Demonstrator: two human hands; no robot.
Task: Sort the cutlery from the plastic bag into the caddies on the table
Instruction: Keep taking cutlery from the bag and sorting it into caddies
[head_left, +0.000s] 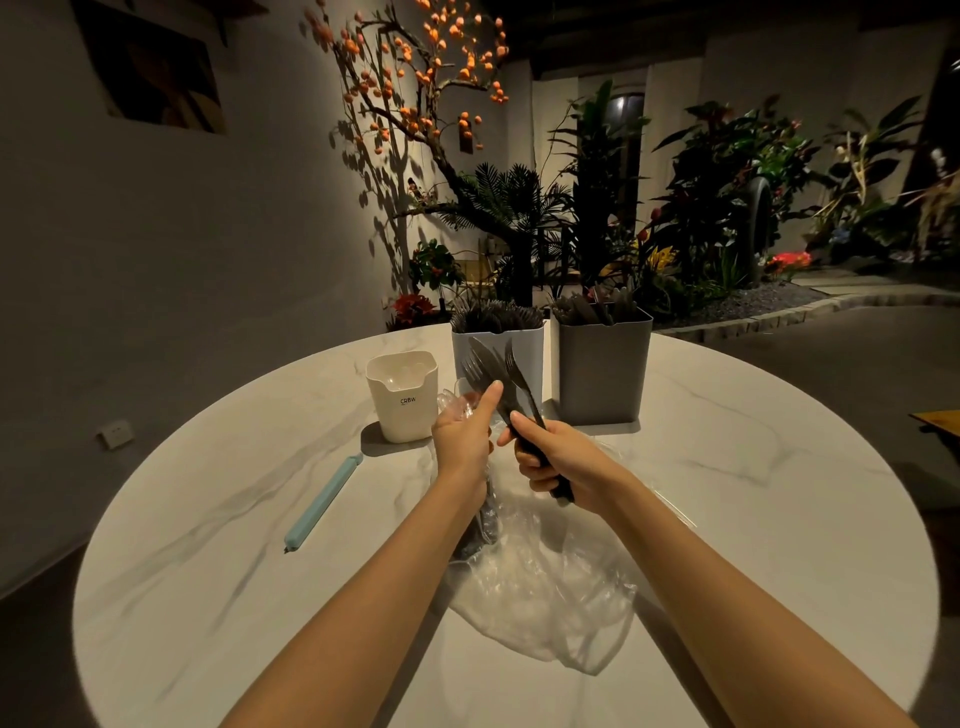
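Cutlery (498, 374), dark forks and a knife, fans up from the right hand (553, 457), whose fingers curl round the handles; the left hand (465, 436) pinches one fork with thumb and fingertips. Both hover over the crumpled plastic bag (545, 587) mid-desk (208, 545). Behind stand a cream caddy (402, 397), a white caddy (524, 348) and a grey caddy (602, 364) (the last two already bristling). A blue clip (322, 501) lies left, well inside the round edge
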